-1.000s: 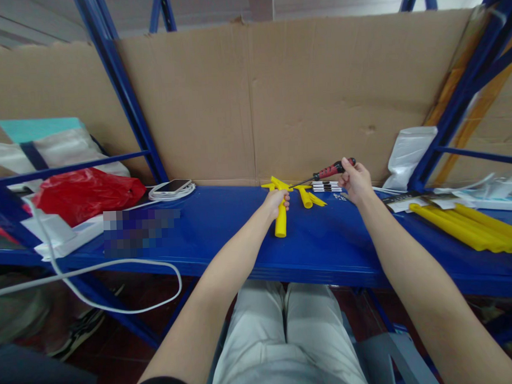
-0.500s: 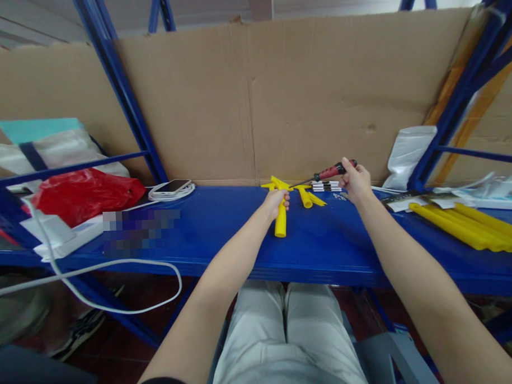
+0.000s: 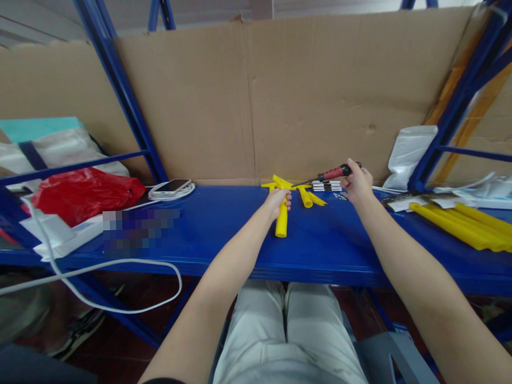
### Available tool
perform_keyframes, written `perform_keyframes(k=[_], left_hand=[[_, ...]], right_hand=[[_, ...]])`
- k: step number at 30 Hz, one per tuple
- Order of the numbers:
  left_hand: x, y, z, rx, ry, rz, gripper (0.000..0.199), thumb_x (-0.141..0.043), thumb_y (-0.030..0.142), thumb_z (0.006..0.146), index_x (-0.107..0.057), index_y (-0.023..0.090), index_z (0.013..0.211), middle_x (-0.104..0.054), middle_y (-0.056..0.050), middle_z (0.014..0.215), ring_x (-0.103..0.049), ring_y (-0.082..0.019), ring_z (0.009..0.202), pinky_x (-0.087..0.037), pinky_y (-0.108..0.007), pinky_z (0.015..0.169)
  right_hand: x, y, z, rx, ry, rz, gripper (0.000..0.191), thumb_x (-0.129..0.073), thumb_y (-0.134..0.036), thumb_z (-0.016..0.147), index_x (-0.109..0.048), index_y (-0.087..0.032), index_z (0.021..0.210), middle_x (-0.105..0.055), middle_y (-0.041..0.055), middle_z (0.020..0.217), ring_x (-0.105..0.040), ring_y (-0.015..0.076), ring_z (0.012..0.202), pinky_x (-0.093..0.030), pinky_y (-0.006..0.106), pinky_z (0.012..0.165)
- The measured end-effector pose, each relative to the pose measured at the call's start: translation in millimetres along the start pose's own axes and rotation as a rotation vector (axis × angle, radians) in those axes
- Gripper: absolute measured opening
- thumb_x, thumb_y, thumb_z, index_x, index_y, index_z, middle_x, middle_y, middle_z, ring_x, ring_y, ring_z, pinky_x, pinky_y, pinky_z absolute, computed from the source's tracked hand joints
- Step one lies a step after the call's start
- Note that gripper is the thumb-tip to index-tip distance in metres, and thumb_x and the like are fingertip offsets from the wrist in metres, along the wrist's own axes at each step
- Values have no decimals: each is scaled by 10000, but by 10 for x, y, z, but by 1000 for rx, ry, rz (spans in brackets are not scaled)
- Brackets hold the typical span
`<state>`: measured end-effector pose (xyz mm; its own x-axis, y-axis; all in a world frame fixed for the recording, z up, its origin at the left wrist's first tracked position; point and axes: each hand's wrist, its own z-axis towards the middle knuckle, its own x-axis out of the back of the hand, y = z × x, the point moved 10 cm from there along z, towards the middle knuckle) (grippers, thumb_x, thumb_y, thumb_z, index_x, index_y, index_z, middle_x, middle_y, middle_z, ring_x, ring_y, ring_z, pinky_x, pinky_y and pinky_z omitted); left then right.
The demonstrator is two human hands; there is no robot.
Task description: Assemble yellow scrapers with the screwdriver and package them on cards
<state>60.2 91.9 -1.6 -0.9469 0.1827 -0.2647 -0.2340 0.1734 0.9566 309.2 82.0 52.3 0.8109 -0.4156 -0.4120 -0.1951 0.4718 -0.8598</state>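
Observation:
My left hand (image 3: 278, 203) is wrapped round a yellow T-shaped piece (image 3: 281, 224), whose tube end points toward me over the blue shelf (image 3: 223, 227). In my right hand (image 3: 358, 181) is a screwdriver (image 3: 334, 173) with a red and black handle. Its thin shaft points left, and the tip is at the head of the yellow piece, beside my left fingers. Whether the tip sits in a screw is too small to tell. Other yellow pieces (image 3: 305, 197) lie just behind and to the right. Near them is a small stack of white strips (image 3: 326, 186).
Long yellow tubes (image 3: 462, 227) lie at the right, near a white pouch (image 3: 411, 156). At the left are a phone (image 3: 174, 186) on a coiled cable, a red bag (image 3: 86, 195) and a white power strip (image 3: 79, 236). Cardboard (image 3: 186, 105) stands behind. A person's leg shows lower left.
My right hand and the screwdriver have shifted slightly to the right. My left hand and the yellow piece have moved very slightly right too.

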Motion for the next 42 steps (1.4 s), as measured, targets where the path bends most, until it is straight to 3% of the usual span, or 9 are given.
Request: perform_keyframes(k=[9, 14, 22, 28, 36, 42], left_hand=[[6, 24, -11, -12, 7, 14, 206, -413, 38, 824, -401, 191, 686, -363, 94, 454, -310, -41, 306, -243, -187, 391], [5, 27, -23, -14, 14, -4, 205, -434, 29, 811, -404, 189, 687, -371, 96, 453, -303, -35, 304, -238, -179, 386], [0, 19, -42, 2, 16, -19, 214, -431, 32, 824, -412, 183, 674, -388, 91, 449, -299, -29, 304, -246, -170, 387], [6, 37, -43, -15, 20, -10, 205, -434, 34, 817, -420, 182, 676, -384, 89, 451, -303, -35, 310, -244, -179, 395], [2, 40, -19, -35, 7, -4, 213, -417, 37, 828, -398, 188, 679, -388, 97, 437, -306, -32, 294, -250, -182, 385], [-6, 39, -12, -40, 3, -11, 189, -436, 34, 796, -406, 188, 690, -382, 94, 445, -305, -36, 303, -251, -180, 380]], right_hand=[[-63, -58, -88, -4, 34, -21, 469, -730, -459, 648, -322, -235, 698, -341, -116, 468, -339, 49, 339, -258, 189, 312], [-180, -97, -186, 12, -35, -107, 461, -742, -424, 646, -322, -234, 666, -331, -118, 441, -343, 51, 308, -246, 187, 290], [-355, -163, -296, 84, -147, -308, 341, -716, -344, 703, -409, -211, 639, -477, -67, 437, -383, 54, 301, -250, 173, 286], [-521, -40, -396, 55, -345, -503, 387, -779, -398, 657, -460, -185, 602, -429, -71, 337, -375, 50, 289, -288, 153, 302], [-700, 400, -643, -136, -769, -802, 418, -872, -367, 473, -541, -164, 627, -574, -30, 430, -436, 58, 302, -313, 149, 276], [-694, 627, -689, -162, -912, -990, 381, -861, -416, 472, -599, -164, 584, -586, -17, 446, -474, 72, 335, -341, 158, 295]])
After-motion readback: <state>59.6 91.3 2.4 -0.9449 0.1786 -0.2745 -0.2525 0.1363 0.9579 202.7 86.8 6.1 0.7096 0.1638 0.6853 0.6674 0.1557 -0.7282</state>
